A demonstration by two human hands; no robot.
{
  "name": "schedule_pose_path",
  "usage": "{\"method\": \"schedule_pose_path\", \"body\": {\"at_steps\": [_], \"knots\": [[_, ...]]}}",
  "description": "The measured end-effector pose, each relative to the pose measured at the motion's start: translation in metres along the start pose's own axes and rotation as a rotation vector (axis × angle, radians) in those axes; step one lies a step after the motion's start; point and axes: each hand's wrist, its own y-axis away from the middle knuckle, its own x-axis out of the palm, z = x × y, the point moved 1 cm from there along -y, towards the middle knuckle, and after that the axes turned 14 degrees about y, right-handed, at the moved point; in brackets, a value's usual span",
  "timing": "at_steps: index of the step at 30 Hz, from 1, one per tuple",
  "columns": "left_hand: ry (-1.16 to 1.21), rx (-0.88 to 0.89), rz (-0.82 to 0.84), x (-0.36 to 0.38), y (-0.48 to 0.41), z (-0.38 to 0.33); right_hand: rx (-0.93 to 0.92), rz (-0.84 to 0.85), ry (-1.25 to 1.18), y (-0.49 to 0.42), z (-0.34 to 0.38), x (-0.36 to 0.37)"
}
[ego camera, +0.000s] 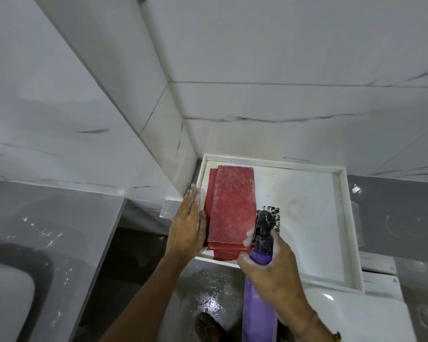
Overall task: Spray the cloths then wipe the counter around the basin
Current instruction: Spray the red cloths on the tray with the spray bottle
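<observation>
Here, cloths (230, 211) (red, stacked) between hands, left (187, 225) flat beside.

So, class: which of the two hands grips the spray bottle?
The right hand, wrapped around the purple spray bottle; the left hand lies flat beside the red cloths.

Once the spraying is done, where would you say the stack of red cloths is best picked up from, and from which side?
Probably the near short end of the red cloths, approached from the front. There the layers fan out over the white tray rim, so fingers could slip beneath. The left hand lies flat along their left edge; the right hand holds the purple spray bottle.
</observation>
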Motion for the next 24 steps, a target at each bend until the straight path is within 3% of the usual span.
{"method": "schedule_pose_path", "body": {"at_steps": [24], "knots": [[-0.031, 0.006, -0.004, 0.005, -0.003, 0.007, 0.052, 0.099, -0.006, -0.013, -0.003, 0.002]]}}
